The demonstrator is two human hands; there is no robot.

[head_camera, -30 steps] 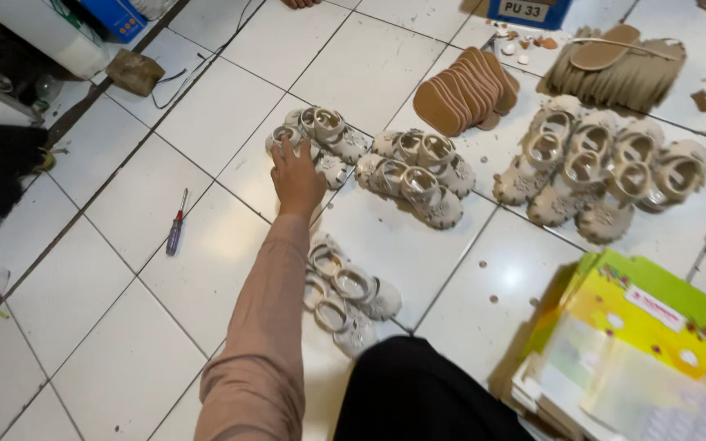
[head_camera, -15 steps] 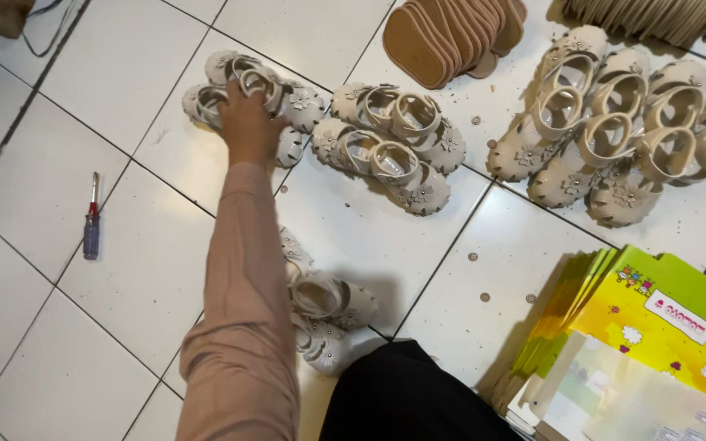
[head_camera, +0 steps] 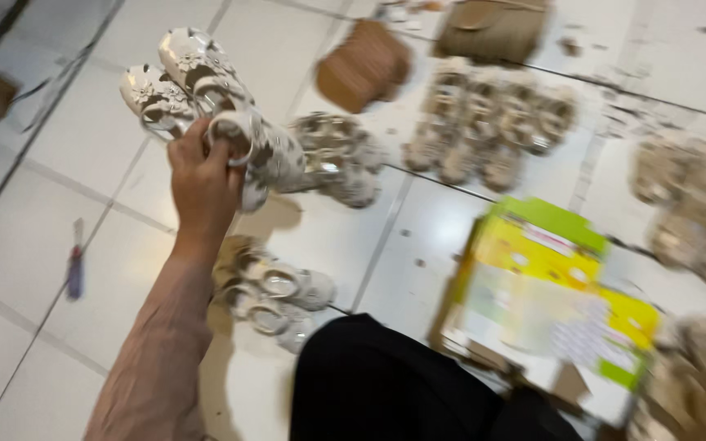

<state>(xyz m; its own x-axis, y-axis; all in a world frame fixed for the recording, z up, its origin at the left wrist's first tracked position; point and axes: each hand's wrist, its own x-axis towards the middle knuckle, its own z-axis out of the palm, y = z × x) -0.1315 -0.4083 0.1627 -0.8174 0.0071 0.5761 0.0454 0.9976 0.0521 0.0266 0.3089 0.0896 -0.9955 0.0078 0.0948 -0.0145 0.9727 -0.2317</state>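
My left hand (head_camera: 203,184) is stretched forward on a nearly straight arm, fingers curled tight through the straps of a bunch of white sandals (head_camera: 206,106) lifted above the tiled floor (head_camera: 67,155); I see no right hand. More sandals (head_camera: 275,294) lie just below the wrist, a screwdriver (head_camera: 75,265) left, yellow-green flat boxes (head_camera: 549,286) right.

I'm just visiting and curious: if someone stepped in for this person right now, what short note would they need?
Left hand: lifted over the white tiled floor, gripping several white sandals by their straps.
Right hand: not in view.
More white sandals lie on the floor beside the forearm; blurred groups lie farther off.
A yellow-green stack of flat boxes sits to the right, a screwdriver to the left.
Done: one bunch picked up. Left: the rest lie on the tiles.
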